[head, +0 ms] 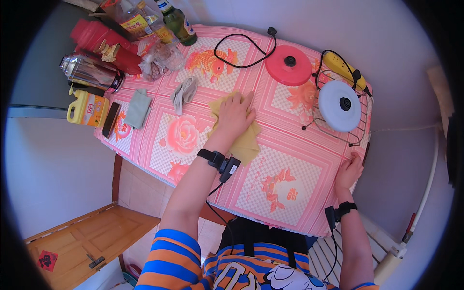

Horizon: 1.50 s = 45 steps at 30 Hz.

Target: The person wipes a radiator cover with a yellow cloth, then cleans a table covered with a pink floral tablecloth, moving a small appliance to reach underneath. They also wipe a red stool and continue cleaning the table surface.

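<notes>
My left hand (233, 116) lies flat, palm down, on a crumpled yellow cloth (245, 146), its fingers spread and the index finger reaching past the cloth. Beneath the cloth is a table with a pink patterned cover (301, 145). My right hand (350, 172) rests at the table's right edge with fingers loosely bent; I see nothing in it. Beyond that hand, a pale blue round kettle base (331, 108) sits on a wire rack (319, 132). Farther back is a red kettle base (279, 72) with a black cord. Left of the yellow cloth lies a crumpled grey cloth (183, 95).
Along the left side stand a yellow pump bottle (95, 108), a metal flask (92, 74), a red jug (90, 34) and a green glass bottle (177, 25). A folded grey-green cloth (137, 108) lies near a dark flat object (111, 119). A yellow power strip (339, 67) touches the wall side.
</notes>
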Motion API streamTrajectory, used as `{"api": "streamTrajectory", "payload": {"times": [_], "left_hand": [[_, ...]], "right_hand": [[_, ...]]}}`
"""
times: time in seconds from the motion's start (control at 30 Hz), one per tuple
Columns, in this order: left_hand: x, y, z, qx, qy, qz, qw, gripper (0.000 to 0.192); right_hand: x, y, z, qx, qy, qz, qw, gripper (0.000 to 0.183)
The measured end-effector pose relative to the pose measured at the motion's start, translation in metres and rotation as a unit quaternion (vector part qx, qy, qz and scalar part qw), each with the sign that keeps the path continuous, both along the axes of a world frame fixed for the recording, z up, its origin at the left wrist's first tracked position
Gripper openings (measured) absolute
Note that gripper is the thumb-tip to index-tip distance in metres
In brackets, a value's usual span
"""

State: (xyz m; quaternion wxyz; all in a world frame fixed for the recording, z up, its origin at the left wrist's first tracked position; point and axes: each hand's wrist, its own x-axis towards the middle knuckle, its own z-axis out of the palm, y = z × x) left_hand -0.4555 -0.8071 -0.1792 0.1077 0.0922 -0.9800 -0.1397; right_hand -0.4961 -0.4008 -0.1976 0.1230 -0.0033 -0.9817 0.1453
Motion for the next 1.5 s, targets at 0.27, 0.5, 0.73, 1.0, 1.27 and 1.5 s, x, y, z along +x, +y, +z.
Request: {"api": "streamTrajectory", "payload": {"times": [0.27, 0.5, 0.73, 1.0, 1.27, 1.5], "left_hand": [[0.000, 0.006, -0.005, 0.000, 0.037, 0.018, 0.999, 0.048], [-0.002, 0.009, -0.003, 0.008, 0.029, 0.024, 0.999, 0.049], [-0.004, 0.010, -0.007, 0.015, 0.040, 0.018, 0.999, 0.048], [0.053, -0.007, -0.009, 0.014, -0.032, 0.030, 0.999, 0.073], [0.051, 0.138, -0.004, 0.105, -0.049, -0.146, 0.983, 0.081], [0.141, 0.183, 0.007, 0.166, -0.110, -0.216, 0.956, 0.085]], "right_hand": [[0.000, 0.002, -0.001, 0.003, -0.005, 0.002, 1.000, 0.031], [0.000, 0.002, -0.002, 0.000, -0.012, -0.001, 1.000, 0.031], [0.000, 0.002, -0.003, -0.007, 0.007, 0.011, 1.000, 0.031], [-0.001, 0.004, -0.003, -0.008, -0.002, 0.007, 1.000, 0.030], [-0.001, 0.001, 0.000, 0.001, 0.000, 0.007, 1.000, 0.030], [0.000, 0.006, -0.005, -0.015, 0.017, 0.023, 0.999, 0.027]]}}
